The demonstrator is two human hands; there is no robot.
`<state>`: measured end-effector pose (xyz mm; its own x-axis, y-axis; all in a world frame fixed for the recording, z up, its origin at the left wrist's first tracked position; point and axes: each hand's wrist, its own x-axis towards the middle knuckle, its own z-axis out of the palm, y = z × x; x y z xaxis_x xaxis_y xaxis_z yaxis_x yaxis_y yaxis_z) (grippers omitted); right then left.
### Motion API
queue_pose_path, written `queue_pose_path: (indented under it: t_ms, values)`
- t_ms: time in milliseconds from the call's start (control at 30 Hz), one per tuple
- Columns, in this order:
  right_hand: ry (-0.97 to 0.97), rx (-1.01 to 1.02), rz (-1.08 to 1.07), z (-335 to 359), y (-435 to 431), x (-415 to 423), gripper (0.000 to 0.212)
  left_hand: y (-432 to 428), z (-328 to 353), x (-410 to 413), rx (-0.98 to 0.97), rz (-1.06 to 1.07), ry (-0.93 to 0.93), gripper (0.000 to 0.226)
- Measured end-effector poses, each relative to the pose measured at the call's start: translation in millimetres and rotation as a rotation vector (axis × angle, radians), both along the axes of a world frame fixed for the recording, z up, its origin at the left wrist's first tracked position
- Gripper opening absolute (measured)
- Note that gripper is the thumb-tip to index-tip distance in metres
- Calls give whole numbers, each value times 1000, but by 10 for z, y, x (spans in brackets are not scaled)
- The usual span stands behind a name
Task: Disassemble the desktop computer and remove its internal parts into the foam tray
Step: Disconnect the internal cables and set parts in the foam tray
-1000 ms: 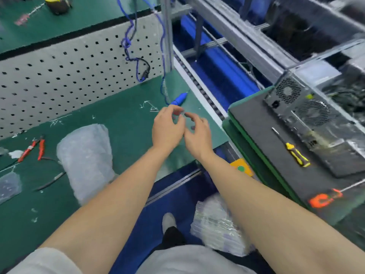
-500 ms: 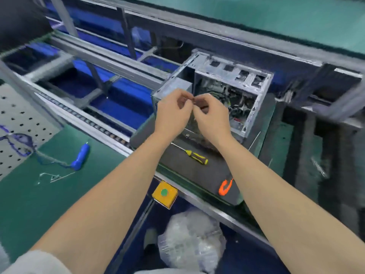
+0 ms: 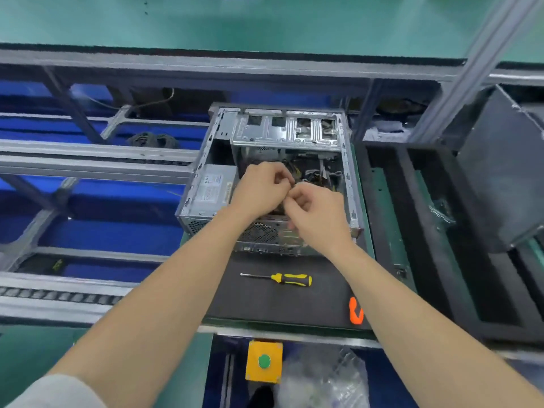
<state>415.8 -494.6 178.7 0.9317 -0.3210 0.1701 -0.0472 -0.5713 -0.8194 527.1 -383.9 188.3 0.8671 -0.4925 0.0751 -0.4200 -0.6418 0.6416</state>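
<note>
Head view: open computer case (image 3: 282, 131) sits directly below both grips, long axis running away; left grip (image 3: 260, 187) and right grip (image 3: 316, 213) curl fingertip-to-fingertip over its interior, contents untellable; foam tray (image 3: 426, 231) lies right, nearer right grip.

factory assembly line, conveyor rails (image 3: 97, 166), green workbench (image 3: 265, 22)

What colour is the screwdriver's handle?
Yellow and black, on the screwdriver in the head view.
</note>
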Motion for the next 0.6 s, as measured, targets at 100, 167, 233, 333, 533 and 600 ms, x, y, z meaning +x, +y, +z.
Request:
queue_pose_path:
  t_ms: [100,167,233,333,533,600]
  values:
    - [-138,-76,-295,10,-165,7,14,-142,-13,88,-29,-53,29,20]
    - [-163,-70,-526,-22,-406,-64,15,-256,-18,110,-47,-119,36,19]
    - [-73,-20,-726,-113,-698,-198,15,-376,-17,114,-46,-185,65,18]
    - [234,16,-749,-367,-970,-448,17,-545,-53,90,6,-241,97,19]
    - [425,65,-584,-682,-899,-705,15,-921,-310,175,-125,59,459,13]
    - [411,83,-576,-673,-884,-687,15,-1060,-326,234,-222,120,586,34]
